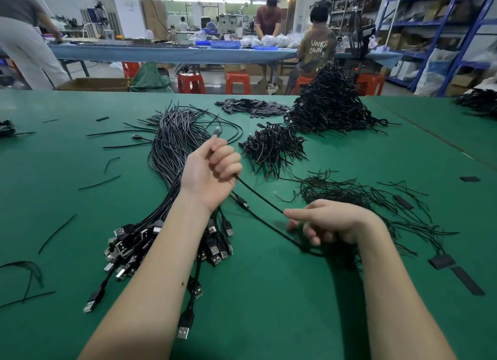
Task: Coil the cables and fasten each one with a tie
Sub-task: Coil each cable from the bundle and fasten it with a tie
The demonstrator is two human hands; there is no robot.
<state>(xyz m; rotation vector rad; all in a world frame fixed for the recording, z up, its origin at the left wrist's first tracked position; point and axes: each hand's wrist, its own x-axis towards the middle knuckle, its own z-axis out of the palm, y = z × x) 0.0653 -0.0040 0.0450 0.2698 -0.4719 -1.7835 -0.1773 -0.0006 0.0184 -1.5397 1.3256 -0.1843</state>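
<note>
My left hand [212, 171] is raised over the green table [269, 292], closed around one end of a black cable [258, 195]; a small plug tip pokes out above its fingers. The cable runs down to the right to my right hand [330, 221], which pinches it between thumb and forefinger just above the table. Under my left forearm lies a big bundle of uncoiled USB cables [172, 155], plugs toward me. A heap of loose black ties [357, 195] lies behind my right hand. A small pile of coiled cables [271, 147] sits further back.
A tall mound of coiled cables [330, 104] and a pile of flat black strips [252, 108] stand at the back. Stray ties are scattered on the left of the table. Other people work at a blue table beyond, beside red stools and shelving.
</note>
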